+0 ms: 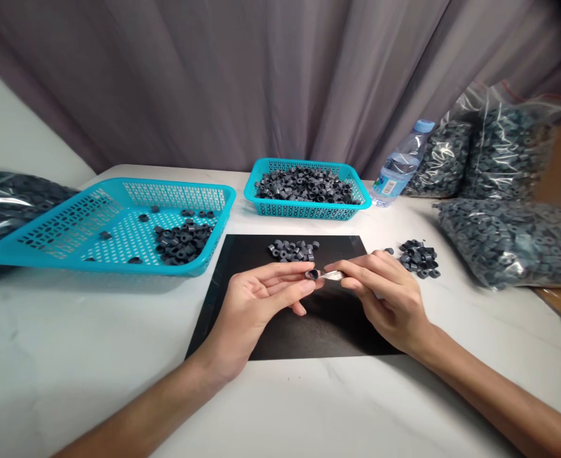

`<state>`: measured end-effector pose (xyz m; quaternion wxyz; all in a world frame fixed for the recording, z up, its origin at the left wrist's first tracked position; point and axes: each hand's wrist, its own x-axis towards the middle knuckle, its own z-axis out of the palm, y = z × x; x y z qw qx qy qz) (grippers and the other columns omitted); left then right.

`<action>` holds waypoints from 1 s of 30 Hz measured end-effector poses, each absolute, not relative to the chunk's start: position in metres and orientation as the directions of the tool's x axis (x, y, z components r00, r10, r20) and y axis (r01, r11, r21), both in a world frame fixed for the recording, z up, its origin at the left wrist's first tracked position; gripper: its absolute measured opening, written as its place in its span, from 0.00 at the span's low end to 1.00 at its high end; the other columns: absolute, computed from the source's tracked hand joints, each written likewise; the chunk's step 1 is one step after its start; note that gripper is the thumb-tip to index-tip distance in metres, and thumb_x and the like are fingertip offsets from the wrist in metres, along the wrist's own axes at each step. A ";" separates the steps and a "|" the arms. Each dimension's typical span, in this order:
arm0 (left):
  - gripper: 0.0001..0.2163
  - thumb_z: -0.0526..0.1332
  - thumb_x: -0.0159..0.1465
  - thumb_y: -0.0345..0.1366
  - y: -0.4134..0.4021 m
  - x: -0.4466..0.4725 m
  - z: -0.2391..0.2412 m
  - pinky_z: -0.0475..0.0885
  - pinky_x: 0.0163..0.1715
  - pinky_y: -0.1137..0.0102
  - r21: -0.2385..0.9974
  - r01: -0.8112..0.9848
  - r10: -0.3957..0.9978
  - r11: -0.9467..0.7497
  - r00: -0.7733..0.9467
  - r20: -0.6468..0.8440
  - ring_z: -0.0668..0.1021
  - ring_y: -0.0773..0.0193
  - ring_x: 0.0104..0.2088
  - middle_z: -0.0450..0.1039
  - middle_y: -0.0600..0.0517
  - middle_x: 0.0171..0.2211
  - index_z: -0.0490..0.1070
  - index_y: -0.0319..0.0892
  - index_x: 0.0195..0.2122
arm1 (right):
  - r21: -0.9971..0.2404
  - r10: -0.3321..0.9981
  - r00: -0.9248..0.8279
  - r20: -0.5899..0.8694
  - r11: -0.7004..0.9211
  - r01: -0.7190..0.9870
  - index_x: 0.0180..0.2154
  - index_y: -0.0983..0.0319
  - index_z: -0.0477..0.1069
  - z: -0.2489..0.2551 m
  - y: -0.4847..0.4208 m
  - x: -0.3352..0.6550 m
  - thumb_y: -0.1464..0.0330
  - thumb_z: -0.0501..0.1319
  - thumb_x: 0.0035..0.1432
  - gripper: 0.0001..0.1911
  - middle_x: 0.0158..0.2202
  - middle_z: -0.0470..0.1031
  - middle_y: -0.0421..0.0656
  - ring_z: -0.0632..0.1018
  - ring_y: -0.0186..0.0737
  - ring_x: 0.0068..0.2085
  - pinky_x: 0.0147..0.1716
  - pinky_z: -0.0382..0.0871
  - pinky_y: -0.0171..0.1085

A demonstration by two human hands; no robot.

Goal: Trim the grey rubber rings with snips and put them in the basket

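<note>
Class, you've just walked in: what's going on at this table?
A person's left hand holds a small dark ring over a black mat. The right hand holds a small pale tool, its tip near the ring; whether they touch is unclear. More rings lie piled on the mat, and others sit in two blue baskets.

A white marbled surface is carrying a black mat. Left of the mat, a large blue basket is standing. Behind the mat, a smaller blue basket is sitting. Beyond the mat's far right corner, a bottle is standing beside upright bags. Right of the mat, grey rings are lying, with a full bag resting farther out.
</note>
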<state>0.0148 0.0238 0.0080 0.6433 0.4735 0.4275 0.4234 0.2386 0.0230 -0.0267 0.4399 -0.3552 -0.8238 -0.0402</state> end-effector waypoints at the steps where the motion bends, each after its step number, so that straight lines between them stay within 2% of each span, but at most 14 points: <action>1: 0.13 0.75 0.59 0.38 0.024 0.015 0.008 0.77 0.40 0.70 0.971 -0.142 0.950 0.192 0.276 -0.148 0.83 0.62 0.33 0.86 0.47 0.40 0.84 0.44 0.45 | -0.250 0.552 -0.359 0.752 0.744 0.619 0.56 0.59 0.74 -0.026 0.023 0.239 0.69 0.57 0.73 0.14 0.41 0.81 0.47 0.74 0.40 0.34 0.34 0.65 0.42; 7: 0.12 0.75 0.59 0.37 0.024 0.015 0.008 0.77 0.40 0.71 0.970 -0.151 0.953 0.190 0.264 -0.145 0.80 0.67 0.28 0.86 0.50 0.36 0.85 0.45 0.44 | -0.220 0.553 -0.406 0.728 0.749 0.625 0.58 0.60 0.72 -0.026 0.024 0.240 0.70 0.57 0.72 0.15 0.42 0.81 0.47 0.73 0.40 0.34 0.34 0.63 0.42; 14: 0.13 0.76 0.57 0.37 0.024 0.015 0.008 0.78 0.39 0.68 0.972 -0.144 0.957 0.184 0.252 -0.144 0.80 0.65 0.28 0.86 0.48 0.37 0.85 0.44 0.44 | -0.208 0.556 -0.407 0.725 0.740 0.640 0.59 0.58 0.72 -0.026 0.023 0.238 0.70 0.57 0.73 0.16 0.42 0.81 0.46 0.73 0.39 0.34 0.34 0.63 0.41; 21: 0.11 0.76 0.59 0.36 0.025 0.015 0.006 0.76 0.39 0.76 0.969 -0.161 0.953 0.188 0.270 -0.140 0.79 0.71 0.27 0.85 0.53 0.35 0.85 0.47 0.43 | -0.200 0.550 -0.412 0.727 0.743 0.639 0.57 0.60 0.73 -0.025 0.022 0.237 0.70 0.57 0.73 0.14 0.41 0.81 0.47 0.73 0.39 0.34 0.34 0.63 0.42; 30: 0.11 0.75 0.59 0.37 0.024 0.014 0.008 0.75 0.39 0.76 0.971 -0.155 0.951 0.184 0.277 -0.136 0.78 0.72 0.27 0.86 0.53 0.36 0.85 0.47 0.43 | -0.208 0.551 -0.406 0.729 0.744 0.635 0.55 0.61 0.74 -0.025 0.022 0.237 0.71 0.57 0.72 0.13 0.41 0.82 0.47 0.73 0.40 0.33 0.33 0.62 0.42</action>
